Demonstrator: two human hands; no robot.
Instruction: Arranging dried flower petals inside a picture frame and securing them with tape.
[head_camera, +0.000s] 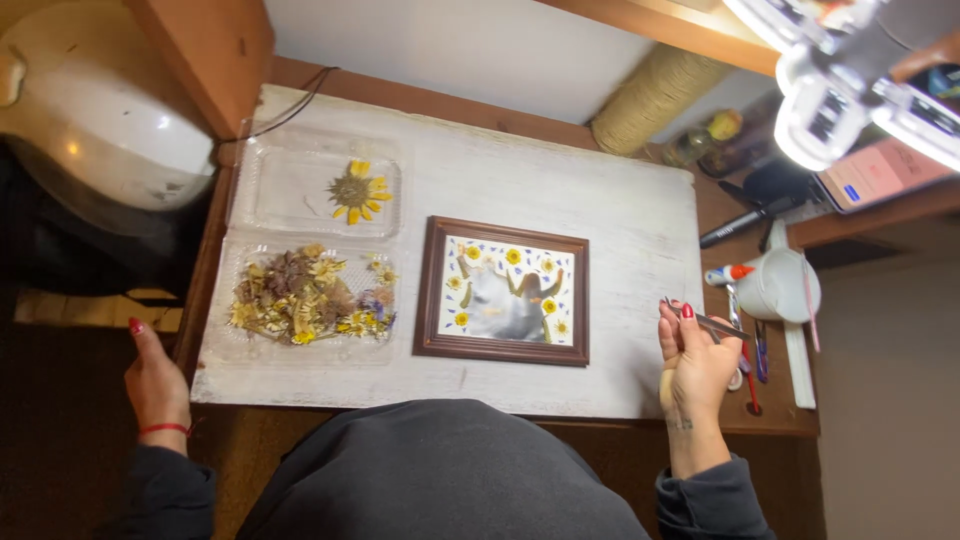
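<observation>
We see the right hand (695, 365) pinching tweezers (708, 321) beside the framed picture (503, 290). The left hand (155, 385) hangs released off the board's (620, 230) edge, near a clear tray (235, 300) of dried flowers (305, 295); another tray (280, 175) holds one sunflower (357, 190).

Thin metal tweezers (712, 322) pinched level, right of the brown-framed pressed-flower picture (504, 291) flat on white board (610, 230).
</observation>
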